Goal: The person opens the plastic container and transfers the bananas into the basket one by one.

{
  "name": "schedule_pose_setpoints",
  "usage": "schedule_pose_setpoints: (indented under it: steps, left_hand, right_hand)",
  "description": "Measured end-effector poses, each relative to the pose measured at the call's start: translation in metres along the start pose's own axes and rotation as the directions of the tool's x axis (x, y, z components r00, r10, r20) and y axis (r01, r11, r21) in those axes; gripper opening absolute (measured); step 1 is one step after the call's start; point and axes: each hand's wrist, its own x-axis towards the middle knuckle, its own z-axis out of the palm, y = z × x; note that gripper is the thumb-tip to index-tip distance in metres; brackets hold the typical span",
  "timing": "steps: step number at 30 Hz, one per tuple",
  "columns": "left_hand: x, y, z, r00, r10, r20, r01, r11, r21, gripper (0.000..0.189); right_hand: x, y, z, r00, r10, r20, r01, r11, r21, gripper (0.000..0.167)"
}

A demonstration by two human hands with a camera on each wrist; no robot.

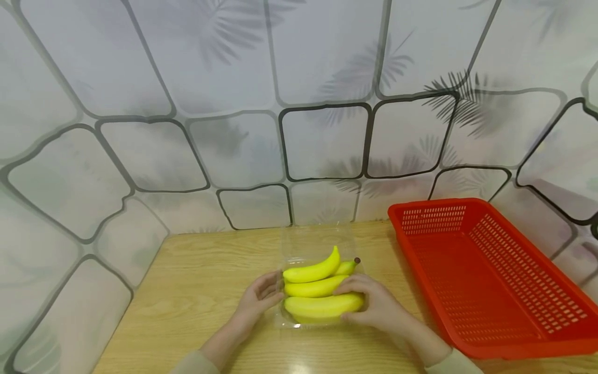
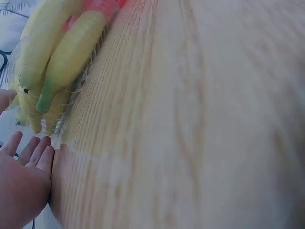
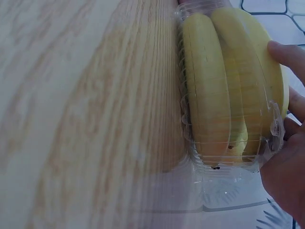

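A clear plastic clamshell box (image 1: 315,240) stands on the table with its lid raised at the back. Several yellow bananas lie in it, stacked in rows. My right hand (image 1: 380,306) holds the right end of the front banana (image 1: 317,307), fingers over its top and thumb at the front. In the right wrist view that hand (image 3: 286,176) is at the box's latch side. At the box's left wall rests my left hand (image 1: 256,301), its thumb near the front corner. The left wrist view shows this hand (image 2: 24,186) with fingers extended beside the bananas (image 2: 71,52).
A red plastic basket (image 1: 444,306) with slotted walls stands to the right of the box. The wooden table (image 1: 196,291) reaches back to a wall (image 1: 322,143) with a stone-and-leaf pattern, which also rises at both sides.
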Motion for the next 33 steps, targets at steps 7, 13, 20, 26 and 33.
schedule_pose_setpoints:
  steps: [7,13,20,26,33]
  left_hand:
    - [0.0,-0.001,0.001,1.0,0.008,0.0,-0.008,1.0,0.0,0.064]
    - [0.001,-0.001,0.0,1.0,0.003,0.02,-0.003,1.0,-0.005,0.064]
    - [0.0,-0.001,-0.001,1.0,0.007,0.026,-0.007,1.0,-0.005,0.064]
    - [0.0,-0.001,0.001,1.0,0.011,0.003,-0.011,1.0,-0.018,0.065]
    - [-0.001,-0.002,0.002,1.0,0.013,-0.011,-0.013,1.0,-0.026,0.065]
  right_hand:
    - [0.0,-0.003,0.0,1.0,0.004,-0.023,-0.003,0.998,0.069,0.035]
    - [0.002,-0.004,0.001,0.996,-0.022,-0.091,0.036,0.988,0.149,0.032]
    - [0.002,-0.01,-0.001,0.988,-0.062,-0.143,0.082,0.986,0.143,0.034]
    - [0.002,-0.02,-0.005,0.982,-0.079,-0.171,0.101,0.987,0.126,0.033]
    - [-0.001,-0.034,-0.012,0.976,-0.084,-0.201,0.109,0.988,0.112,0.035]
